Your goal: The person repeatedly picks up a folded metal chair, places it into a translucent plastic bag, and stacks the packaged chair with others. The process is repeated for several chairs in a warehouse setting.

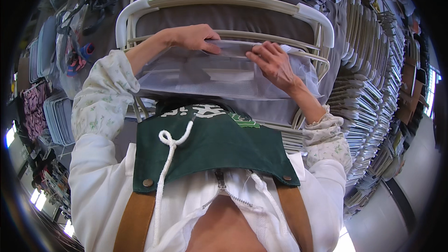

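Both hands pinch the top edge of a white mesh bag (224,72), left hand (198,37) and right hand (273,60) apart, spreading it taut against the cream rack rail (224,0) before the green apron (214,144).

A laundry or garment workroom: long rows of stacked hangers (373,79), hanging clothes (35,107).

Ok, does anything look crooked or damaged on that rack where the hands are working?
Nothing stands out. Both the left hand and right hand hold the white mesh fabric flat across the cream rack; no tear or spill shows.
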{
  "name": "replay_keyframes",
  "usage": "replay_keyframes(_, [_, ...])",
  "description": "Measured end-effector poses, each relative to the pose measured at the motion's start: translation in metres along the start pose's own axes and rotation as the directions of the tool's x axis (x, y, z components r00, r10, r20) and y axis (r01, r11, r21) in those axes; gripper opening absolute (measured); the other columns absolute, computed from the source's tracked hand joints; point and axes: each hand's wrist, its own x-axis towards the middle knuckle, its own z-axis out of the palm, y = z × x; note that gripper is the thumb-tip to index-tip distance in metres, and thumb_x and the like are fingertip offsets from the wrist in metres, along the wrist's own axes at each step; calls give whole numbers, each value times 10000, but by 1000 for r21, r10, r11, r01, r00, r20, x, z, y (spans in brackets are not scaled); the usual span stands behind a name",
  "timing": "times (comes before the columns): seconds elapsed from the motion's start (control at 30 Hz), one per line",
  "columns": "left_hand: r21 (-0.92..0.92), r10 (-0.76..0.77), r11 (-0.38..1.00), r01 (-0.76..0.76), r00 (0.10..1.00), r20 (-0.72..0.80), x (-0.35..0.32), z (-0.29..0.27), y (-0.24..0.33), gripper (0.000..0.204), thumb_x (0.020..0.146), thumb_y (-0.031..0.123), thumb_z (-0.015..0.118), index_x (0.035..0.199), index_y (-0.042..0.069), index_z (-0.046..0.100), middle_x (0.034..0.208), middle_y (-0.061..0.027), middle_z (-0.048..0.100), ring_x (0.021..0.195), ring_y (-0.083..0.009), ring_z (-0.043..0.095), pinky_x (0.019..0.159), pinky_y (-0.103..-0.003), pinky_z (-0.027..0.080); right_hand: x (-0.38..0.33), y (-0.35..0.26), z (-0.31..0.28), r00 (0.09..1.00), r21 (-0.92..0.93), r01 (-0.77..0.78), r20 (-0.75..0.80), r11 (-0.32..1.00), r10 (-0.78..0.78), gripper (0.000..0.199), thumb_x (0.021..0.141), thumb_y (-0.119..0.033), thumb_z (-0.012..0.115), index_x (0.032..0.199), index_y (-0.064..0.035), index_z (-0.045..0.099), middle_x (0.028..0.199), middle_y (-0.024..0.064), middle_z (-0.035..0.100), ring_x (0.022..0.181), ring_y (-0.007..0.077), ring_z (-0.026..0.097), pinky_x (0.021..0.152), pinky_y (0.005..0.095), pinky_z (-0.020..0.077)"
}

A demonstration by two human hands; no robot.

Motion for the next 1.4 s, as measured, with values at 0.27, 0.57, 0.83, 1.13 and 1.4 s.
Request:
replay_keyframes(0.27, [728,609,616,-302,769,-196,-40,67,-21,870,740,368,775,1466,111,370,1512,-151,371,1433,-300,289,1181,-487,206,-66,-39,-1,967,151,-76,253,986,36,692,863,-525,591,1437,-171,438,1583,89,271,1452,305,263,1188,538,146])
replay_keyframes(0.57, [591,399,804,69,675,-621,-44,146,-60,587,842,307,670,1355,79,497,1403,-159,478,1325,-303,419,1112,-478,293,-113,-101,26,865,200,-222,493,954,98,518,872,-394,639,1324,-158,547,1523,122,359,1385,326,341,1128,571,222])
replay_keyframes(0.83, [562,815,570,-599,502,-291,-98,171,-54,76,774,94,680,813,93,615,679,-38,469,610,-220,538,511,-314,417,-119,-57,5,946,1,-277,173,961,272,345,672,-83,699,1006,-25,635,1016,112,596,990,300,560,840,399,439])
replay_keyframes(1.13, [740,652,662,121,396,-647,-49,78,-59,82,721,54,671,749,-4,621,1050,-110,602,959,-255,584,832,-398,479,-40,-8,-15,926,-94,-364,76,927,371,226,690,-20,682,914,-36,657,936,109,597,901,292,582,776,369,454])
replay_keyframes(1.4, [771,645,620,145,465,-606,-32,72,-88,130,739,8,615,862,-35,608,1051,-117,606,937,-281,600,796,-395,478,100,51,46,797,646,-602,529,469,292,344,853,-241,700,1112,-15,695,1006,114,694,967,234,629,914,360,472])
